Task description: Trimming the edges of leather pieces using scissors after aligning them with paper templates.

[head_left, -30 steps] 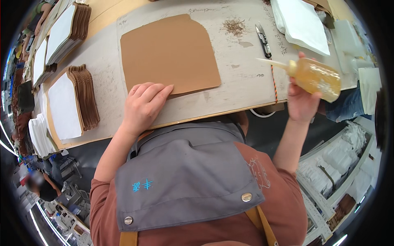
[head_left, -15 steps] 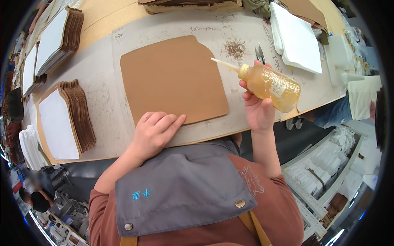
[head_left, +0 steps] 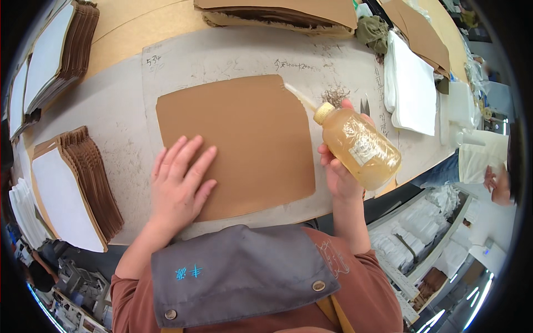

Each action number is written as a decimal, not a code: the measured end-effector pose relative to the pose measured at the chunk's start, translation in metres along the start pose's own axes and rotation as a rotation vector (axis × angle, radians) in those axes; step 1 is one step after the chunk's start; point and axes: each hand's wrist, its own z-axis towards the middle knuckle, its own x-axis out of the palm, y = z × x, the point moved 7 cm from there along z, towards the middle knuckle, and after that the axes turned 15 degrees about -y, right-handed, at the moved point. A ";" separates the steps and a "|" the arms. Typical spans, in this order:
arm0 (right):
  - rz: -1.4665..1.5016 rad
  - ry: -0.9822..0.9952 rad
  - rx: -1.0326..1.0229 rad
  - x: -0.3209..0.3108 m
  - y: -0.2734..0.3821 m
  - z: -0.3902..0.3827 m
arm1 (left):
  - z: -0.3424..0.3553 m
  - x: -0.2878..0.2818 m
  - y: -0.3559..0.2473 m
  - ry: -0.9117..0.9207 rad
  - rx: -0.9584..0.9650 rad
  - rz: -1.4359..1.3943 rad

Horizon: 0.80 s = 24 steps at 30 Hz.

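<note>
A flat brown panel (head_left: 250, 150), like leather or a similar sheet, lies on the table before me, with a notch at its far right corner. My left hand (head_left: 179, 183) rests on its left part, fingers spread out. In my right hand (head_left: 343, 183) is a clear squeeze bottle (head_left: 363, 150) of yellowish liquid, tilted with its long thin nozzle toward the left. The nozzle tip is at the panel's far right edge, by the notch; whether it touches is too fine to see.
Stacks of brown pieces topped with white sheets (head_left: 69, 194) stand at the left. Beyond the panel lies a pile of brown panels (head_left: 277, 14). Snips (head_left: 365, 106), brown scraps (head_left: 336, 95) and a white stack (head_left: 413, 83) are at the right. Another person's hand (head_left: 497, 183) shows far right.
My left hand has moved from the panel's near edge up onto its left part, fingers spreading. The bottle's nozzle has come to the far right edge by the notch. My view has shifted.
</note>
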 end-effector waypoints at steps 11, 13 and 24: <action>0.183 0.010 -0.026 0.000 -0.010 0.018 | 0.002 -0.014 0.032 -0.159 -0.198 -0.045; 0.098 -0.107 -0.034 -0.005 -0.010 0.023 | -0.002 -0.014 0.034 -0.189 -0.208 -0.055; -0.099 -0.253 -0.045 0.001 -0.011 0.025 | -0.003 -0.015 0.040 -0.179 -0.263 -0.135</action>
